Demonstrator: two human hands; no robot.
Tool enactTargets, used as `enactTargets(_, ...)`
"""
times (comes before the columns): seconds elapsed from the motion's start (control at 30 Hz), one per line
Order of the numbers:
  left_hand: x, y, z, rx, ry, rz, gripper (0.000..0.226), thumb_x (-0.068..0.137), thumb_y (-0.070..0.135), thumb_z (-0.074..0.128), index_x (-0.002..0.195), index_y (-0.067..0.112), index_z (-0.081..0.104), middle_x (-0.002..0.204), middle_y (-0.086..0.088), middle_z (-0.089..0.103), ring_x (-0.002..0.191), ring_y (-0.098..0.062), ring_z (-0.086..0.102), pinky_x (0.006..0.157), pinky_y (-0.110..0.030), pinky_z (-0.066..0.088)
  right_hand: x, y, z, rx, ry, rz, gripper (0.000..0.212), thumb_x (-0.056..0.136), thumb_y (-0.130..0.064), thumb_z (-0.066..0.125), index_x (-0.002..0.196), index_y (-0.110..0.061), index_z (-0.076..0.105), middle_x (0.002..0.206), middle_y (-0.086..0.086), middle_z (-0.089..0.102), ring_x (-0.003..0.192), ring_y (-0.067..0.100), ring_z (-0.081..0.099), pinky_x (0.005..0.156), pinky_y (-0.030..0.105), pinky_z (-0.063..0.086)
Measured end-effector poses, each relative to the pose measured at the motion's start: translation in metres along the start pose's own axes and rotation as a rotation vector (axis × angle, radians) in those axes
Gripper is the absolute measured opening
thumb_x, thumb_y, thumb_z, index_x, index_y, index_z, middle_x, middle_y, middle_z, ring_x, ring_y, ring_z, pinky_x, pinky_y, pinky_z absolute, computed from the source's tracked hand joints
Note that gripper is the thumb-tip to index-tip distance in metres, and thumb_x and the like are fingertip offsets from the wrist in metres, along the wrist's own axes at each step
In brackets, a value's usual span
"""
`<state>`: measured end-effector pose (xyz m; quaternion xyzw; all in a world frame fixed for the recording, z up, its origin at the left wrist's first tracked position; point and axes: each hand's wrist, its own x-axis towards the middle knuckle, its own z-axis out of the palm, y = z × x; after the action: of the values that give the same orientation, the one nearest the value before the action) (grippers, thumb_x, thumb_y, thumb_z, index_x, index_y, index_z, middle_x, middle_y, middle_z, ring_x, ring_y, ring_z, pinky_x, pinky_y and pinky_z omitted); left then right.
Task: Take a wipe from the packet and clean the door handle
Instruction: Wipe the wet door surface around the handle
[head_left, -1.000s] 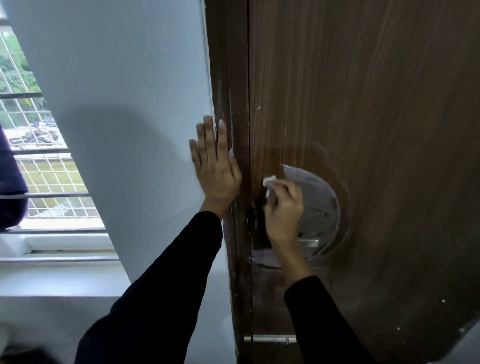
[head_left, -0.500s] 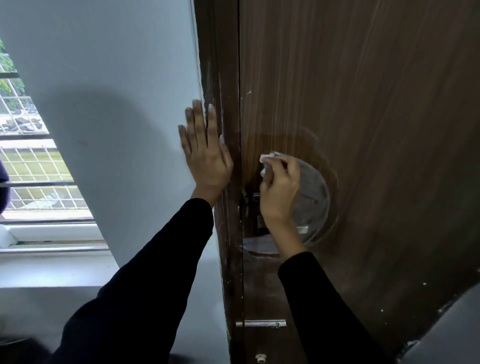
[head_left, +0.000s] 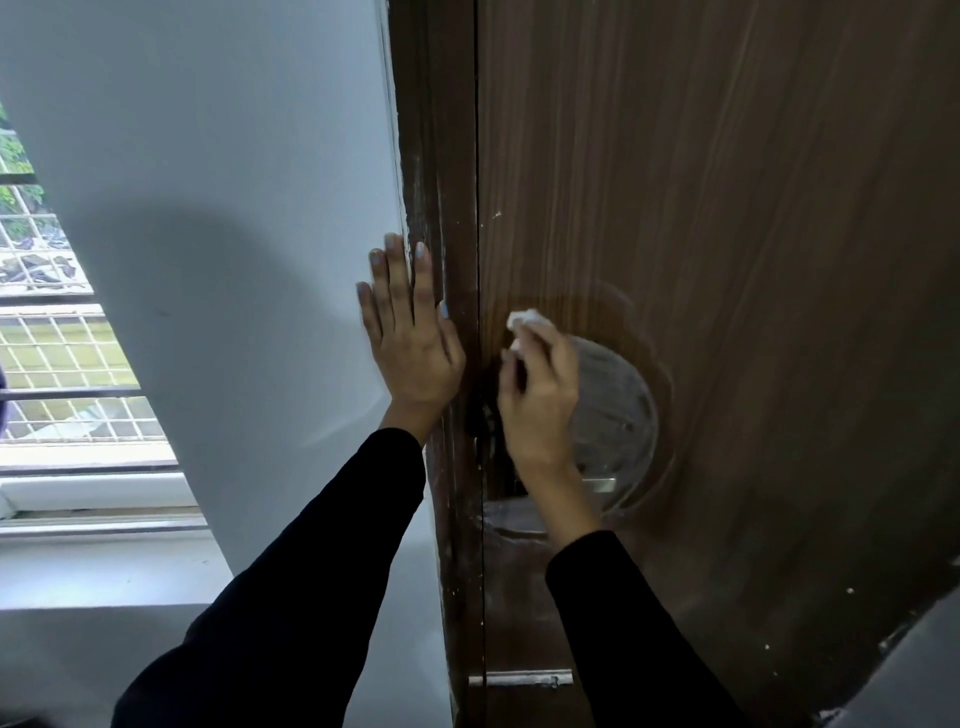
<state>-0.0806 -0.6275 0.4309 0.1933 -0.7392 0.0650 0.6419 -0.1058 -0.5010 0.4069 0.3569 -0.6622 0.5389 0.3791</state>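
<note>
Wipe (head_left: 524, 319) sits bunched in our right hand (head_left: 540, 400), rubbing the door (head_left: 753, 260) above its handle (head_left: 597, 485); our left hand (head_left: 410, 348) lies flat on the wall (head_left: 234, 208), likely steadying us.

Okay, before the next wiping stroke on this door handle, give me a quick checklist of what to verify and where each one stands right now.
1. Wipe in hand: ok. The right hand pinches the white wipe at its fingertips.
2. Wipe touching the handle: cannot tell. The right hand hides the contact, and the handle shows only as a metal end below the wrist.
3. Bracing: ok. The left hand lies flat, fingers straight, across the wall and door frame.
4. Door shut: cannot tell.
5. Wipe packet within reach: cannot tell; it is not in view.
</note>
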Motion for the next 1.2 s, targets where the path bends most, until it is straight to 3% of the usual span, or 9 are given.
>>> enactTargets(0.1, -0.001, -0.001, 0.0, -0.004, -0.013, 0.001, 0.055, 0.096, 0.022, 0.034, 0.148, 0.009, 0.023, 0.154, -0.02, 0.027, 0.145, -0.033, 0.018, 0.118, -0.046, 0.009, -0.017, 0.013, -0.011, -0.086, -0.077, -0.081, 0.027, 0.082, 0.006, 0.063, 0.108, 0.003, 0.065, 0.106, 0.018, 0.064, 0.1, 0.03, 0.06, 0.091, 0.033, 0.05)
enactTargets(0.3, -0.001, 0.0, 0.001, -0.005, -0.017, -0.014, 0.055, 0.097, 0.024, 0.031, 0.149, 0.011, 0.02, 0.154, -0.018, 0.025, 0.145, -0.032, 0.016, 0.118, -0.045, 0.007, 0.019, 0.017, -0.018, -0.051, 0.183, 0.061, 0.018, 0.08, 0.005, 0.065, 0.096, -0.001, 0.07, 0.094, 0.015, 0.065, 0.084, 0.026, 0.059, 0.078, 0.019, 0.045)
enactTargets(0.43, -0.002, -0.002, 0.0, -0.001, -0.015, -0.008, 0.056, 0.096, 0.023, 0.033, 0.149, 0.011, 0.02, 0.154, -0.019, 0.025, 0.145, -0.031, 0.015, 0.118, -0.044, 0.006, 0.003, 0.014, -0.011, -0.047, 0.042, -0.019, 0.023, 0.074, 0.011, 0.067, 0.094, 0.0, 0.07, 0.09, 0.014, 0.066, 0.084, 0.025, 0.062, 0.079, 0.025, 0.05)
enactTargets(0.5, -0.002, -0.001, 0.001, -0.001, -0.018, -0.014, 0.056, 0.096, 0.024, 0.031, 0.149, 0.012, 0.019, 0.155, -0.018, 0.025, 0.145, -0.031, 0.015, 0.118, -0.045, 0.007, -0.009, 0.021, -0.02, -0.058, 0.055, 0.063, 0.023, 0.074, 0.011, 0.066, 0.094, 0.0, 0.071, 0.091, 0.015, 0.067, 0.085, 0.024, 0.062, 0.081, 0.021, 0.049)
enactTargets(0.6, -0.002, 0.0, 0.001, 0.002, -0.02, -0.023, 0.056, 0.096, 0.024, 0.031, 0.149, 0.011, 0.019, 0.154, -0.019, 0.025, 0.145, -0.032, 0.015, 0.118, -0.045, 0.006, 0.001, 0.024, -0.029, 0.033, 0.283, 0.31, 0.017, 0.078, 0.009, 0.064, 0.092, 0.001, 0.071, 0.094, 0.017, 0.066, 0.085, 0.016, 0.06, 0.08, 0.002, 0.04)
enactTargets(0.67, -0.002, 0.001, 0.001, 0.005, -0.014, -0.023, 0.056, 0.096, 0.022, 0.033, 0.149, 0.01, 0.021, 0.154, -0.019, 0.025, 0.145, -0.032, 0.016, 0.119, -0.044, 0.006, 0.013, 0.018, -0.026, 0.057, 0.332, 0.352, 0.017, 0.08, 0.007, 0.063, 0.095, 0.001, 0.07, 0.098, 0.017, 0.064, 0.087, 0.018, 0.061, 0.081, 0.005, 0.041)
enactTargets(0.87, -0.002, 0.0, 0.001, 0.011, -0.021, -0.023, 0.055, 0.096, 0.023, 0.032, 0.148, 0.01, 0.023, 0.154, -0.019, 0.025, 0.145, -0.033, 0.018, 0.119, -0.043, 0.006, -0.006, 0.004, -0.014, -0.03, 0.078, 0.171, 0.02, 0.081, 0.006, 0.063, 0.099, 0.001, 0.069, 0.1, 0.015, 0.065, 0.093, 0.021, 0.062, 0.085, 0.017, 0.048)
enactTargets(1.03, -0.002, 0.001, 0.0, 0.018, -0.033, -0.02, 0.056, 0.096, 0.023, 0.033, 0.149, 0.01, 0.021, 0.154, -0.019, 0.025, 0.145, -0.033, 0.017, 0.119, -0.043, 0.005, 0.016, 0.007, -0.024, 0.05, 0.288, 0.366, 0.018, 0.081, 0.005, 0.061, 0.098, 0.0, 0.068, 0.101, 0.014, 0.063, 0.09, 0.015, 0.058, 0.08, 0.0, 0.038)
enactTargets(1.2, -0.003, -0.001, -0.001, 0.017, -0.034, -0.01, 0.058, 0.095, 0.022, 0.034, 0.149, 0.01, 0.019, 0.155, -0.019, 0.024, 0.146, -0.032, 0.015, 0.119, -0.044, 0.006, 0.006, 0.003, -0.02, 0.004, 0.11, 0.187, 0.018, 0.081, 0.004, 0.063, 0.098, 0.001, 0.069, 0.098, 0.013, 0.065, 0.091, 0.019, 0.061, 0.083, 0.019, 0.048)
